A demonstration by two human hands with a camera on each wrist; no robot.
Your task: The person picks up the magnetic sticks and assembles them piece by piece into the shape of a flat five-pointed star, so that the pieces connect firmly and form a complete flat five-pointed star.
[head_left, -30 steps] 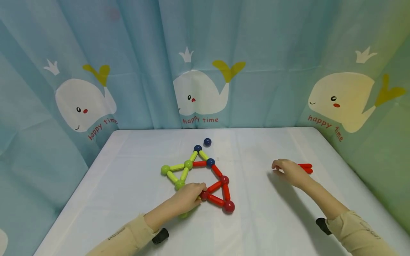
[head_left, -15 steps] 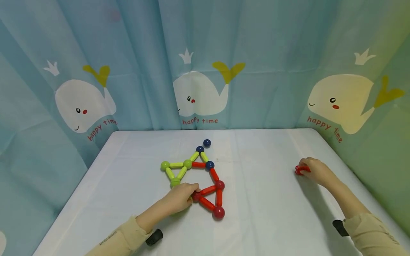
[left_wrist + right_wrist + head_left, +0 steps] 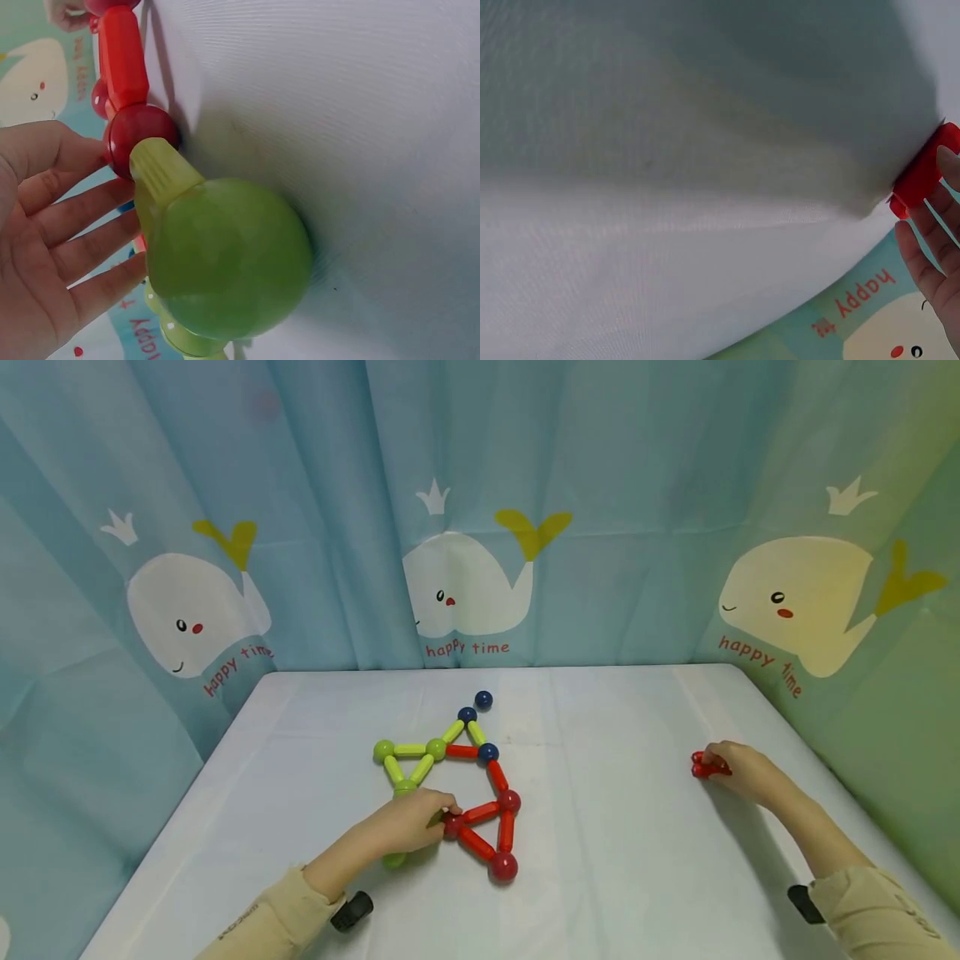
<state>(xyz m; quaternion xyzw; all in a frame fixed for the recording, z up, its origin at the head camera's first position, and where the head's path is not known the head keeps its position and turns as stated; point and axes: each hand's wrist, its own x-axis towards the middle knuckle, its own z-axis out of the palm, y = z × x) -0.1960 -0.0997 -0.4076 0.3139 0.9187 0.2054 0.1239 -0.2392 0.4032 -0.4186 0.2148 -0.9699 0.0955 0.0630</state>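
Observation:
A flat figure of magnetic rods and balls lies on the white table, with red rods (image 3: 476, 842) at the right and lime-green rods (image 3: 409, 750) at the left. My left hand (image 3: 408, 820) pinches a red ball (image 3: 142, 139) at the figure's near side between thumb and forefinger. Its other fingers stretch beside a lime rod (image 3: 161, 172) and a big green ball (image 3: 232, 259); from the head this part is mostly covered. Far to the right, my right hand (image 3: 746, 774) holds short red rods (image 3: 919, 176) at the tabletop, partly hidden by its fingers.
A loose dark blue ball (image 3: 483, 700) sits just behind the figure's top blue ball (image 3: 467, 716). White tablecloth (image 3: 600, 827) spreads between the two hands. A blue curtain (image 3: 630, 593) with printed whales rises along the table's back edge.
My right hand has moved right and taken hold of the red rods that lay there. My left hand has shifted a little left and towards me, turning and dragging the figure's near side along.

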